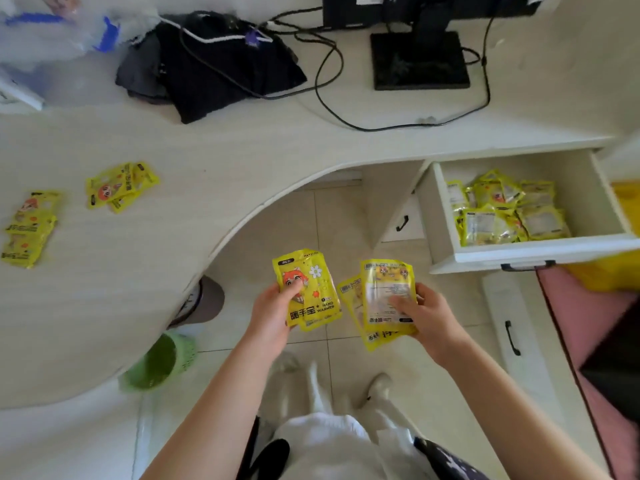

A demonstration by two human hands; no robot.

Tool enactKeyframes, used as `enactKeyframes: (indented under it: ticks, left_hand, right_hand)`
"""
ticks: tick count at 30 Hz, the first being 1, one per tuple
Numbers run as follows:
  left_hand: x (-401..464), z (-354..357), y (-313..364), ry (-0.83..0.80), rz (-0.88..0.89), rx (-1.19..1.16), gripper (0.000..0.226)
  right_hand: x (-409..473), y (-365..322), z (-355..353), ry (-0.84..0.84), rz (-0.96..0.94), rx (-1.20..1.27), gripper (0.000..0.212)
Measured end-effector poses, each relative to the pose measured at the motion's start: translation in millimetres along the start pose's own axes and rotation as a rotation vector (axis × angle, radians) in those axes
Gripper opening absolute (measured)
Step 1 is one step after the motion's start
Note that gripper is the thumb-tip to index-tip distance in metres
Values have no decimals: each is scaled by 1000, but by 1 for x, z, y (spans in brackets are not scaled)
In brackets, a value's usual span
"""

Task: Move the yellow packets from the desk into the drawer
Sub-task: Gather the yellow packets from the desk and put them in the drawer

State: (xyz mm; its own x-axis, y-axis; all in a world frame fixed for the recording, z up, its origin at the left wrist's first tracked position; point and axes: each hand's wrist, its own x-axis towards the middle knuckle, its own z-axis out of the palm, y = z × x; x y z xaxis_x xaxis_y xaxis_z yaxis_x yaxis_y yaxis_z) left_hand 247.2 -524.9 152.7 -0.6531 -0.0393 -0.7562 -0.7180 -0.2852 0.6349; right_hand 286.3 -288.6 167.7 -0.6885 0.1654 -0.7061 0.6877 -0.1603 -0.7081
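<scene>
Fingers of the left hand (273, 306) curl round one yellow packet (306, 289), thumb pressed on its printed front, while the right hand (427, 317) pinches a small fan of packets (381, 299) turned back side up, thumb on top and fingers underneath. Both hands hover over the tiled floor at the centre of the frame, off the desk (173, 140) and short of the open drawer (533, 254) at the right, which looks like a pause to gather the lot before carrying it across. That drawer already holds a loose heap of the same packets (502, 213). Two more piles wait on the desk at the left: one stack (119, 187) further in, another (29, 228) near the frame's edge. So the job seems partly done, with at least one more trip needed.
</scene>
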Motion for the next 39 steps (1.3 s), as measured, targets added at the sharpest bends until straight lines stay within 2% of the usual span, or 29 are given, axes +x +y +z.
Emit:
enactKeyframes:
  ticks: [5,14,23,27,33,39]
  left_hand:
    - [-10,97,-40,-63,-20,-44,12]
    - [-5,216,-70,-58,3,79,12]
    - [48,322,-55,-79,179,334,9]
    - [76,363,-45,-81,169,392,9]
    - [109,409,-44,-56,103,452,12]
    - [140,440,-63,77,-14,477,28]
  right_hand:
    - [-10,2,-92,56,-20,84,14]
    - [9,-7,-219,213,-38,198,17]
    - [70,-61,-290,291,-75,244,15]
    - [106,-86,-314,331,-39,246,19]
    - [161,-111,-349,357,15,201,14]
    - [221,-116,-384,318,105,70,13]
